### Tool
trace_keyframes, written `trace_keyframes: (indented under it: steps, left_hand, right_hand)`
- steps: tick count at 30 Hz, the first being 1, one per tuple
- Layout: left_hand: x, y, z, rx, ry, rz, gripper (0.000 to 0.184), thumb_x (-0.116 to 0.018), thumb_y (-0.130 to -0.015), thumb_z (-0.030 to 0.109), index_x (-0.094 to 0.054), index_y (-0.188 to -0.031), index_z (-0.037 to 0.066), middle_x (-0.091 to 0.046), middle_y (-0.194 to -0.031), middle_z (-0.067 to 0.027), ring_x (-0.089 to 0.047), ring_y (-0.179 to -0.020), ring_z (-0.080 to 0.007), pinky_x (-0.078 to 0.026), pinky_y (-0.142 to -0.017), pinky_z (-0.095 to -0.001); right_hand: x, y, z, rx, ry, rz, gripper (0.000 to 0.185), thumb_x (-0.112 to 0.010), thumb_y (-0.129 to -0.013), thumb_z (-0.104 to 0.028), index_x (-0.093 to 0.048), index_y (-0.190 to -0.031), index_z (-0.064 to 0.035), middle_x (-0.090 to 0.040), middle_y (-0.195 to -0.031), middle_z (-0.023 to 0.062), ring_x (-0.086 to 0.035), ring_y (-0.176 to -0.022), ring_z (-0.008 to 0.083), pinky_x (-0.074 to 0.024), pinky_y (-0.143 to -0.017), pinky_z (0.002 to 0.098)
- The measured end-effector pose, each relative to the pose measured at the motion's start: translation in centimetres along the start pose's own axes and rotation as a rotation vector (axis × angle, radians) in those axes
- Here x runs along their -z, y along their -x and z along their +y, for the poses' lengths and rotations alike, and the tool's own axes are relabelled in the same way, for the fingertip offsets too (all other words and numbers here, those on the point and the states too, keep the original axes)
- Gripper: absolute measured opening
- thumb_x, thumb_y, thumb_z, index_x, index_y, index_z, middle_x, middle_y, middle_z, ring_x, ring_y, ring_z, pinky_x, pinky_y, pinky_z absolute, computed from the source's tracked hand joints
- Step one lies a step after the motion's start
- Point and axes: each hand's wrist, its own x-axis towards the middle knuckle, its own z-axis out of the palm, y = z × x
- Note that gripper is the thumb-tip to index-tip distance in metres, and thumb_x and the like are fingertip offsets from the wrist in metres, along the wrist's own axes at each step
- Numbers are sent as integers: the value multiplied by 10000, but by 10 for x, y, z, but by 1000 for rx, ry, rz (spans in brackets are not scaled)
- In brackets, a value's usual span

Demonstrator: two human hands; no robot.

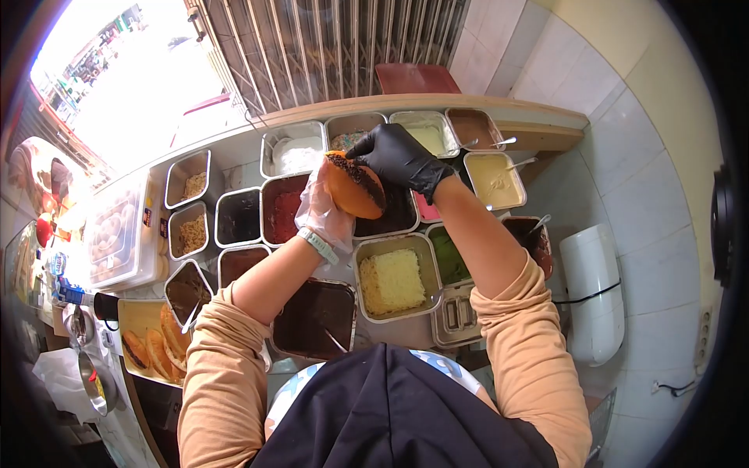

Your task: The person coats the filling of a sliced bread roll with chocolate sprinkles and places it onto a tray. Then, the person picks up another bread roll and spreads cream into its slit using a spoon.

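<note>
My left hand (324, 214), in a clear plastic glove, is closed around a golden bread bun (357, 196) and holds it tilted above the trays. Dark chocolate sprinkles (355, 173) line the slit along the bun. My right hand (396, 158) wears a black glove; its fingers are bent and pressed together at the bun's upper end, touching the sprinkles. What those fingertips pinch is hidden. Below the hands, a tray of dark filling (398, 214) is partly covered by the bun. A tray of red filling (287, 207) lies beside my left hand.
Around them stand a white-filled tray (295, 156), a tray of grated yellow topping (395, 281), a chocolate tray (314, 316) with a spoon, and a cream tray (495, 179). More buns (160, 351) fill a box at left, near a lidded plastic container (121, 230).
</note>
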Motion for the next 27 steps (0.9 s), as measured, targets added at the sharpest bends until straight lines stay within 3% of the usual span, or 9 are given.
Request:
trace_keyframes:
  steps: [2,8,11,14,16,18,21,24,27]
  left_hand:
    - [-8,4,2,24,3,2,435,-602,-875,438,-543,-1116,82,-622,-1028,-121,-615,-970,-292,-494,-917,-445]
    - [-9,3,1,31,27,16,434,-597,-874,448,-545,-1116,92,-623,-1037,-103,-605,-991,-278,-489,-920,-434]
    - [-1,4,0,-39,16,-54,434,-566,-905,397,-521,-1174,60,-600,-1120,-123,-576,-1057,-300,-462,-954,-450]
    - [-7,7,-3,-93,1,120,396,-592,-895,383,-536,-1135,73,-608,-1088,-113,-586,-1032,-289,-469,-940,-438]
    - [-8,9,-2,-111,-25,88,410,-584,-895,398,-536,-1146,78,-608,-1097,-113,-585,-1036,-287,-466,-944,-442]
    - [-7,7,-4,-128,-29,95,404,-583,-892,409,-539,-1138,92,-614,-1080,-107,-595,-1016,-283,-480,-921,-446]
    - [-4,3,-5,-145,3,159,374,-585,-891,410,-544,-1111,110,-628,-1034,-96,-616,-968,-276,-512,-870,-449]
    - [-6,3,-3,-146,33,178,365,-574,-899,400,-543,-1108,103,-630,-1030,-99,-619,-960,-280,-512,-867,-451]
    - [3,-2,-3,-176,36,153,362,-568,-903,395,-544,-1106,97,-631,-1031,-102,-621,-957,-284,-512,-868,-455]
  right_hand:
    - [-3,-5,0,27,-37,-3,264,-702,-772,-185,-704,-973,-12,-697,-836,186,-675,-686,183,-506,-694,308]
    - [-4,-9,-1,53,-92,-39,271,-706,-771,-187,-703,-980,-13,-705,-839,172,-669,-717,142,-508,-715,298]
    - [11,2,-3,4,-38,0,285,-719,-753,-197,-712,-981,-27,-703,-870,181,-682,-726,171,-515,-729,307]
    - [16,17,15,-231,219,-78,216,-680,-750,-147,-724,-924,-26,-696,-869,195,-692,-731,253,-525,-734,339]
    - [1,29,33,-148,487,-230,164,-620,-729,-98,-716,-829,-11,-658,-820,249,-669,-772,370,-534,-686,394]
    - [-23,40,43,-146,548,-474,234,-636,-755,-180,-706,-913,-22,-661,-872,245,-664,-819,379,-532,-724,402]
    - [-63,51,74,11,407,-357,153,-604,-728,-114,-688,-807,-13,-630,-815,263,-642,-753,403,-515,-650,440]
    - [-75,52,84,168,343,-228,160,-597,-728,-136,-686,-778,-13,-632,-802,254,-639,-750,403,-511,-641,452]
    - [-83,50,84,67,337,-124,150,-604,-724,-136,-686,-757,-15,-631,-780,249,-636,-747,408,-511,-646,451]
